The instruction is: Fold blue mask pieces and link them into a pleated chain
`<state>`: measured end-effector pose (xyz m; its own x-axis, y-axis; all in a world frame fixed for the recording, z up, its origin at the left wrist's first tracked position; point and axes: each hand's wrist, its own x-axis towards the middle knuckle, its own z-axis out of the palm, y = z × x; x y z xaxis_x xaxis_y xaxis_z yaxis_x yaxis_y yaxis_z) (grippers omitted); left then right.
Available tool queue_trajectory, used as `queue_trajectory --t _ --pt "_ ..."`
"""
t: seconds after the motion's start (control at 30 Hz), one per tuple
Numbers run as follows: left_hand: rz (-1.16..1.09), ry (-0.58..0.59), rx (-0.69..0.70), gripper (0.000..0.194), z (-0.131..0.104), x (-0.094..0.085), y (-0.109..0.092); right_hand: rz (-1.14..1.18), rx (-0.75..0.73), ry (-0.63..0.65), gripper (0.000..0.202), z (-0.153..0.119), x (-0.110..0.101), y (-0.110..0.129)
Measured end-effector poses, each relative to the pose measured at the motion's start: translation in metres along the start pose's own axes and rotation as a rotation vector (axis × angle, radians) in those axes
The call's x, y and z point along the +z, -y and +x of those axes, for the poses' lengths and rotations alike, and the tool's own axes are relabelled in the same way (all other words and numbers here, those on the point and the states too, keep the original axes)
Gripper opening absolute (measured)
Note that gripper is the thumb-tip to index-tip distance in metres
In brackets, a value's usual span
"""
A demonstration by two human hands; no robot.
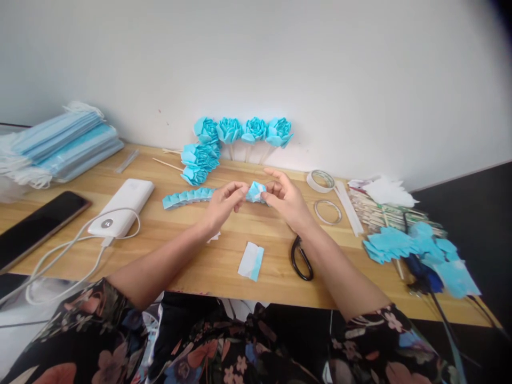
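A small folded blue-and-white piece [256, 192] is pinched between the thumb and fingers of my right hand [282, 196]. Just left of it, my left hand [228, 201] has thumb and fingers pressed together near the piece's edge; anything between those fingertips is too small to make out. A row of folded blue pieces [186, 199] runs leftward from behind my left hand. Nearer to me, a flat white-and-blue rectangle [251, 261] lies on the wooden table [180, 266].
Blue flowers on sticks [255, 130] lean at the wall. Left are a mask stack [72, 144], phone [40, 226] and white power bank [124, 208]. Right are tape rolls [320, 181], black-handled scissors [301, 261], bundled sticks [372, 210] and blue petals [390, 244].
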<state>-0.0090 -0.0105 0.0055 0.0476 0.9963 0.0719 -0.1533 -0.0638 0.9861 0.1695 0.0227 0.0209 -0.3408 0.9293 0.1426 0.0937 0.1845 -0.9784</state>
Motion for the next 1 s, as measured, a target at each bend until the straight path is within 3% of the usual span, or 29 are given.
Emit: queue_trajectory --t 0.37,0.6,0.77,1.0 --pt "0.156 0.049 0.033 0.025 0.008 -0.006 0.013 -0.185 -0.085 0.078 0.054 -0.012 0.008 -0.016" --pt "0.127 0.081 0.022 0.031 0.007 -0.004 0.013 -0.057 -0.075 0.143 0.051 -0.014 0.002 -0.018" --pt "0.063 0.113 0.002 0.03 0.002 0.0 0.01 -0.029 -0.041 0.077 0.04 -0.016 0.008 -0.019" --pt "-0.009 0.073 -0.042 0.027 0.001 0.003 0.01 0.046 -0.033 0.088 0.041 -0.015 0.008 -0.019"
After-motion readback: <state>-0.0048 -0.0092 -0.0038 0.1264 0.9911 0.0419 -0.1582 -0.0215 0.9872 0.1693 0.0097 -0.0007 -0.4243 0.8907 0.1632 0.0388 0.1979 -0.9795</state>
